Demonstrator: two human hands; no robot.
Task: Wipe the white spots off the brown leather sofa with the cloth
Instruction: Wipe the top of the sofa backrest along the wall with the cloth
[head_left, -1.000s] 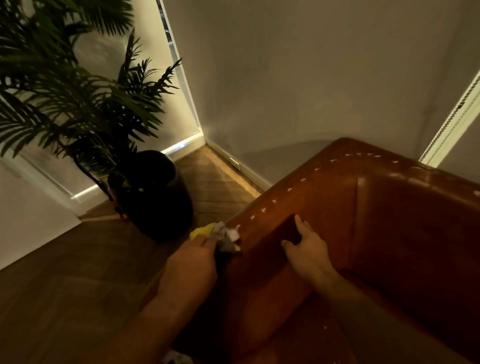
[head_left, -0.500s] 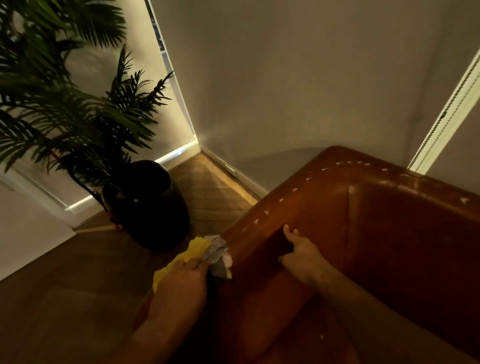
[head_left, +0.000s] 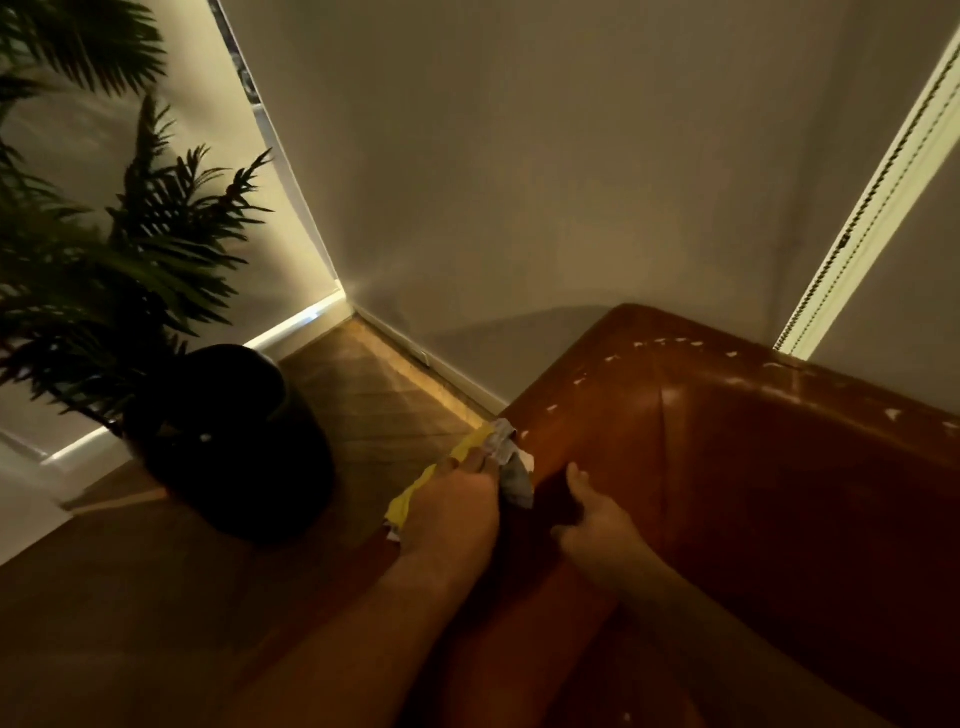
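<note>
Head view: yellow-grey cloth (head_left: 505, 451) being gripped by left hand (head_left: 457, 506), pressed against armrest top of brown leather sofa (head_left: 779, 467). Right hand (head_left: 597, 525) being rested on armrest's inner face, fingers loose, nothing held. White spots (head_left: 670, 341) being left along rim. Palm plant (head_left: 104, 260) being held in black pot (head_left: 234, 447).

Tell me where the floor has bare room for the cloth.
Bare wooden floor runs between the black pot and the sofa arm, back to the skirting board. The sofa arm is crowded: the left hand grips the cloth there, the right hand rests beside it.
</note>
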